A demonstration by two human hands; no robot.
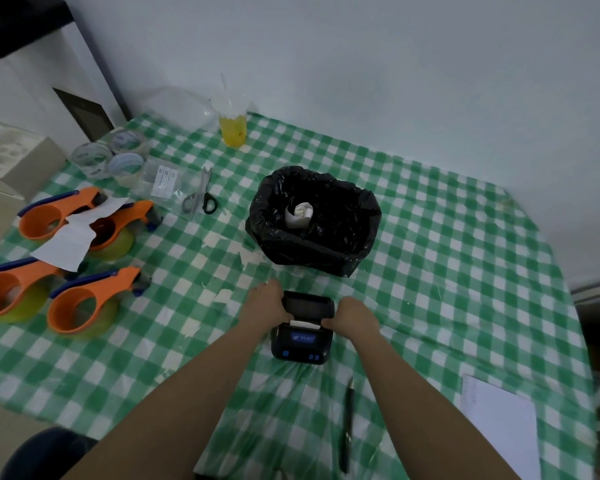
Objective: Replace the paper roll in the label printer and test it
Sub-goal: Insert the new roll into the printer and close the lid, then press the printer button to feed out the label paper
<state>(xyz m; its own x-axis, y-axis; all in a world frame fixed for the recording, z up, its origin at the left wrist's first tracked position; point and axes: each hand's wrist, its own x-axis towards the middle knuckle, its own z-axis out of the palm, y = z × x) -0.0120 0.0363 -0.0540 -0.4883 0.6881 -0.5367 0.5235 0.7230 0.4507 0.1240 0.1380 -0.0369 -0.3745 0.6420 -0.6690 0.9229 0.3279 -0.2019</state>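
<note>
The printer (302, 327) sits on the checked tablecloth (430, 271) near the table's front edge, just in front of a bin (314, 220) lined with a black bag. Its lid is tipped up at the back, and a white strip of paper (305, 323) shows in the gap between lid and body. The small screen on its front glows blue.

Both hands are on it. The left hand (265, 306) cups the left side of the lid, fingers curled over the edge. The right hand (355, 315) grips the right side, thumb pressed in near the paper slot. Neither hand is open; both are wrapped on the printer.

A curled white scrap (300, 213) lies inside the bin. A pen (347, 427) lies on the cloth by the right forearm, with a notepad (496, 424) further right. Off to the left stand four orange tape dispensers (84, 306), scissors (201, 197) and a cup (233, 128) of yellow drink.
</note>
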